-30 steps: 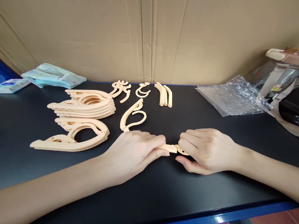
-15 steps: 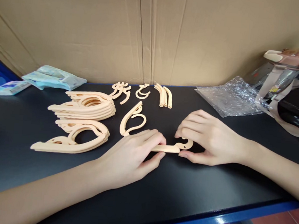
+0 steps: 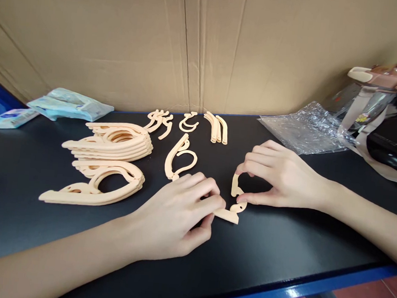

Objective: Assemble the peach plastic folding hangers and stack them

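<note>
My left hand (image 3: 187, 215) grips a beige folding-hanger arm (image 3: 227, 215) low over the black table, its far end sticking out past the fingers. Fingers and thumb of my right hand (image 3: 275, 176) close on a curved beige hanger hook (image 3: 235, 185), partly hidden by them. A small rounded part with a hole (image 3: 239, 207) lies at the arm's end, below my right thumb; whether it belongs to the hook I cannot tell. Just beyond my left hand lies a folded hanger (image 3: 171, 160) with its hook curled out.
Folded hangers (image 3: 111, 197) lie stacked at the left. Along the back are several loose hooks (image 3: 161, 120), more curved hooks (image 3: 189, 122) and loose arms (image 3: 217, 128). A clear plastic bag (image 3: 290, 127), a strapped bottle (image 3: 369, 101) and blue tissue packs (image 3: 68, 104) stand around the edges.
The arm in my left hand has tilted, its right end coming nearer to me. My right hand has shifted its hold on the hook. The folded hanger behind has moved slightly right.
</note>
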`<state>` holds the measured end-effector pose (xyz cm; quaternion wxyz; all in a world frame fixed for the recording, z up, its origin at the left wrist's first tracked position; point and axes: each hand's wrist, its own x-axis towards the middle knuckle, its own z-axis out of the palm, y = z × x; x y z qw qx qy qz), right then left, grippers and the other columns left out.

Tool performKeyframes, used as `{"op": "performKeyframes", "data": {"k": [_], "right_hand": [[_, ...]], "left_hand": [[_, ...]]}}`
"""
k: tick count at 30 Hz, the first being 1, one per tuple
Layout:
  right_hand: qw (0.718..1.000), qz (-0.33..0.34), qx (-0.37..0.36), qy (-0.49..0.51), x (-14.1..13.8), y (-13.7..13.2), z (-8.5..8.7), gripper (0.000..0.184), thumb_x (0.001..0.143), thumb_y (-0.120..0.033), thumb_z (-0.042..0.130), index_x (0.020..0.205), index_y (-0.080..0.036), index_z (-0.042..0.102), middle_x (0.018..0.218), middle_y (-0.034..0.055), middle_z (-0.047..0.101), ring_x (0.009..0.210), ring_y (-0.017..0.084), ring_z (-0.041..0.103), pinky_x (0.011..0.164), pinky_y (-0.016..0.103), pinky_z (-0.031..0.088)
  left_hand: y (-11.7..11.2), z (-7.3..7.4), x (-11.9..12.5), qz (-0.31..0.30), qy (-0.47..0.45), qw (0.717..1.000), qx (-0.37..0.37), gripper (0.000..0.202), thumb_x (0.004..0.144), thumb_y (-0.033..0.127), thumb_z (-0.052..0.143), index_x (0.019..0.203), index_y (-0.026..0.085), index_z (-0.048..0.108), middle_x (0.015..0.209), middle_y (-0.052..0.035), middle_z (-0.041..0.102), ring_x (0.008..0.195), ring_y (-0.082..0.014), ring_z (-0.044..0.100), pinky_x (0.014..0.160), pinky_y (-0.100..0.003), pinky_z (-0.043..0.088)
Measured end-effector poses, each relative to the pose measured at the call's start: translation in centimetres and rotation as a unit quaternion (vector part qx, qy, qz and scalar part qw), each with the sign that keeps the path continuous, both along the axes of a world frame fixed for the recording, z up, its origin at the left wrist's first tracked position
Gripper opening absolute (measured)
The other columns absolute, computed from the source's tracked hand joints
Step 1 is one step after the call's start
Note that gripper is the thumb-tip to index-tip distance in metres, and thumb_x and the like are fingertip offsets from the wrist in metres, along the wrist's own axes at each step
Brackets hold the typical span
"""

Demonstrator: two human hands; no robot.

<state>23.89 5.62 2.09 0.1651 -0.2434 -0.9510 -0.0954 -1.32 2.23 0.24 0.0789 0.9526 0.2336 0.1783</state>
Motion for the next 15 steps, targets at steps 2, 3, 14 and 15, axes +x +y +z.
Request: {"op": "performKeyframes", "data": {"k": [2, 3, 14, 15], "right_hand": [[1.000, 0.007, -0.021, 0.004, -0.1, 0.0, -0.2, 0.034, 0.097, -0.046, 0.050, 0.093, -0.015, 0.063, 0.077, 0.0023, 0.061, 0.071, 0.017, 0.050, 0.074, 0.033, 0.036], [0.999, 0.012, -0.036, 0.009, -0.1, 0.0, -0.2, 0.031, 0.098, -0.043, 0.050, 0.094, -0.015, 0.063, 0.079, 0.0028, 0.063, 0.073, 0.017, 0.051, 0.075, 0.033, 0.037], [0.977, 0.077, -0.187, 0.065, -1.3, -1.7, -0.5, 0.018, 0.101, -0.026, 0.043, 0.099, -0.015, 0.057, 0.094, 0.0065, 0.066, 0.082, 0.016, 0.055, 0.078, 0.031, 0.042], [0.975, 0.080, -0.195, 0.067, -1.4, -1.8, -0.5, 0.016, 0.101, -0.024, 0.043, 0.099, -0.015, 0.057, 0.094, 0.0064, 0.066, 0.083, 0.016, 0.056, 0.078, 0.031, 0.043]], "left_hand": [[0.0, 0.0, 0.0, -0.012, 0.000, 1.000, 0.013, 0.023, 0.084, 0.007, 0.048, 0.097, 0.015, 0.066, 0.094, -0.0050, 0.061, 0.081, -0.0184, 0.052, 0.070, -0.033, 0.044], [0.0, 0.1, 0.0, -0.020, 0.002, 1.000, 0.021, 0.023, 0.084, 0.007, 0.048, 0.097, 0.014, 0.066, 0.094, -0.0055, 0.061, 0.082, -0.0187, 0.053, 0.070, -0.033, 0.044], [-1.6, 1.0, 0.1, -0.083, 0.085, 0.963, 0.240, 0.036, 0.096, 0.006, 0.037, 0.124, 0.007, 0.059, 0.106, -0.0090, 0.072, 0.091, -0.0233, 0.066, 0.073, -0.036, 0.057], [-1.8, 1.1, 0.0, -0.091, 0.081, 0.960, 0.253, 0.036, 0.096, 0.007, 0.037, 0.123, 0.008, 0.061, 0.106, -0.0095, 0.072, 0.091, -0.0231, 0.067, 0.074, -0.035, 0.058]]}}
